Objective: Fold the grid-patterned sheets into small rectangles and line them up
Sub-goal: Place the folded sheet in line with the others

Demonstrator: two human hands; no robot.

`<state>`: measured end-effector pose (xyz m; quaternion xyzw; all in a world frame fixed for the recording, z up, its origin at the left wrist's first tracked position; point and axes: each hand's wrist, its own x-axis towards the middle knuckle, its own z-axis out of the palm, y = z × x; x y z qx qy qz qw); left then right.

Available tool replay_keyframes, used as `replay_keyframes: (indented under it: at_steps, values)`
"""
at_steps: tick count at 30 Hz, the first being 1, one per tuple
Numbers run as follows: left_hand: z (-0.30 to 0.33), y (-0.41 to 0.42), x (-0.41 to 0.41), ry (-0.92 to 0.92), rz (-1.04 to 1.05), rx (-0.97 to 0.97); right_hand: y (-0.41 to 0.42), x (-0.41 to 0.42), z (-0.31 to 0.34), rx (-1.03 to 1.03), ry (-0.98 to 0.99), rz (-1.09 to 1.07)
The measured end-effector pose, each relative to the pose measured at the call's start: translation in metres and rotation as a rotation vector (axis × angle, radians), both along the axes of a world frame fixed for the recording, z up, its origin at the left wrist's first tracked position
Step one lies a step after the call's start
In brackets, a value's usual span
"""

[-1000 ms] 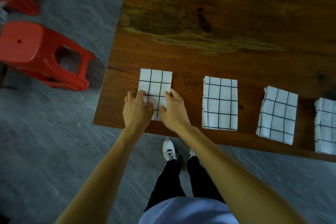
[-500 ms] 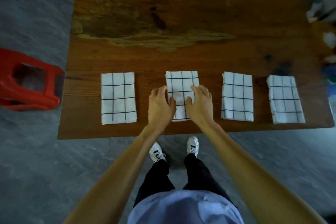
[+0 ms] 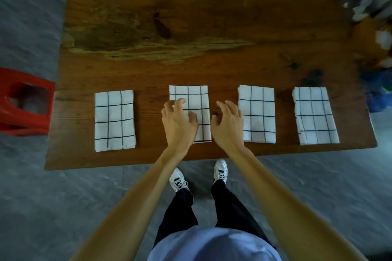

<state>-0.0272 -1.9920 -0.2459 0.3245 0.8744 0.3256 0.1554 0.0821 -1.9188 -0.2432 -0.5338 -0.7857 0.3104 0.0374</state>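
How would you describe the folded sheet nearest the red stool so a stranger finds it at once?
On the wooden table, four folded grid sheets lie in a row along the near edge. Take the leftmost sheet, closest to the red stool. It alone sits slightly lower than its neighbours.

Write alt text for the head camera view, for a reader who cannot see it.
Four folded grid-patterned sheets lie in a row along the near edge of a wooden table. The left hand hangs over the second sheet from the left, the right hand beside it; both are open and empty. A red stool stands left of the table.
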Motion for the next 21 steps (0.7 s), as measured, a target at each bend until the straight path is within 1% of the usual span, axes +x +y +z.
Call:
replay_keyframes:
  at_steps: [2, 3, 7, 9, 12, 21]
  values:
    - [0.004, 0.018, 0.022, -0.047, -0.059, 0.098, 0.016, 0.024, 0.001, 0.021, -0.023, -0.041]
    - [0.005, 0.028, 0.035, -0.078, -0.092, 0.114, 0.024, 0.036, 0.001, 0.024, -0.044, -0.059]
    - [-0.003, 0.064, 0.085, -0.195, -0.155, 0.036, 0.051, 0.076, -0.007, 0.035, -0.163, -0.05]
    - [-0.008, 0.074, 0.101, -0.239, -0.159, -0.009, 0.061, 0.086, -0.013, 0.0, -0.15, -0.021]
    - [-0.011, 0.08, 0.114, -0.234, -0.15, -0.048, 0.071, 0.09, -0.018, -0.066, -0.12, 0.025]
    - [-0.011, 0.096, 0.119, -0.26, -0.061, -0.077, 0.084, 0.094, -0.028, -0.059, -0.084, 0.095]
